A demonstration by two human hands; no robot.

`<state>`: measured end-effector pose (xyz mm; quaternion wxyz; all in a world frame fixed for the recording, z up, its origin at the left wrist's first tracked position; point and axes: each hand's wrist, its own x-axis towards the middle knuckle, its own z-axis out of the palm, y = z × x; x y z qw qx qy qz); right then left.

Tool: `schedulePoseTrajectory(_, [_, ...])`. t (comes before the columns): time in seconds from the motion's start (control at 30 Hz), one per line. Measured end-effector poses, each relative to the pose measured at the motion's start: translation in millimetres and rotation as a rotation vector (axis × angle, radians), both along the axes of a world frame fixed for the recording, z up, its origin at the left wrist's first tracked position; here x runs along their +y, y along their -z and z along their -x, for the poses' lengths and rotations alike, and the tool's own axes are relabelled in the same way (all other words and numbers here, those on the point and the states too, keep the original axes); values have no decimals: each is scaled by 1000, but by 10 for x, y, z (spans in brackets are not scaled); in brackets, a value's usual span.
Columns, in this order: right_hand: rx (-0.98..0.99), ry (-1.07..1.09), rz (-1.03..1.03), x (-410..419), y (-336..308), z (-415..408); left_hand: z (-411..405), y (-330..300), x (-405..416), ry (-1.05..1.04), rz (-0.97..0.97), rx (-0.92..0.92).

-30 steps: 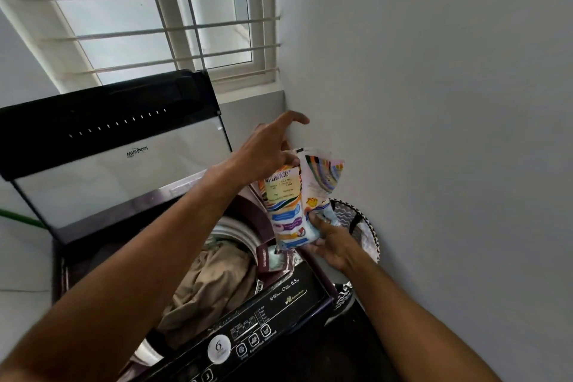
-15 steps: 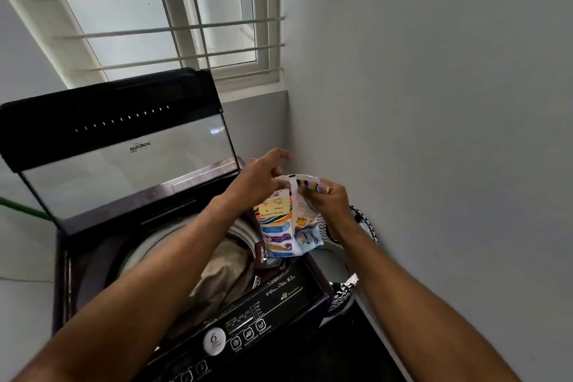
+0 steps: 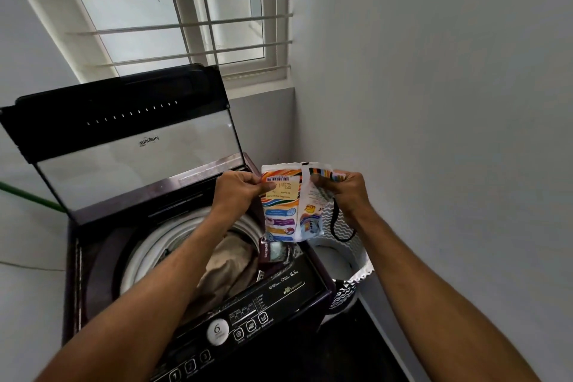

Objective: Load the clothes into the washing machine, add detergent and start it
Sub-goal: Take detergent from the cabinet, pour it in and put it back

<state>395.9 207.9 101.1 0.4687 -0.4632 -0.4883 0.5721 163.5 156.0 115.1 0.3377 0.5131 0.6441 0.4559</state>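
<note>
Both hands pinch the detergent pouch (image 3: 290,205) by its top corners, left hand (image 3: 240,192) at 9 o'clock, right hand (image 3: 344,192) at 3, probably to pull it open. It hangs above the washing machine (image 3: 93,257), over the detergent drawer (image 3: 276,253); clothes (image 3: 229,267) lie in the drum.

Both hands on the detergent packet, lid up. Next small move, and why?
Probably spread the packet's top open: the left hand and right hand pinch its top corners above the open detergent drawer, and clothes already lie in the drum.
</note>
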Motion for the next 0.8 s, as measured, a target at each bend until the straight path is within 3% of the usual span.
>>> schedulePoseTrajectory(0.23, [-104, -23, -17, -72, 185, -32, -88, 217, -84, -21, 34, 38])
schedulePoseTrajectory(0.37, [-43, -3, -20, -69, 168, -6, -72, 214, -57, -28, -21, 77])
schedulePoseTrajectory(0.57, [-13, 3, 89, -70, 336, -10, -132, 471, -98, 130, 188, -82])
schedulePoseTrajectory(0.8, [-62, 62, 103, -72, 262, -53, -267, 401, -44, 5, 131, -62])
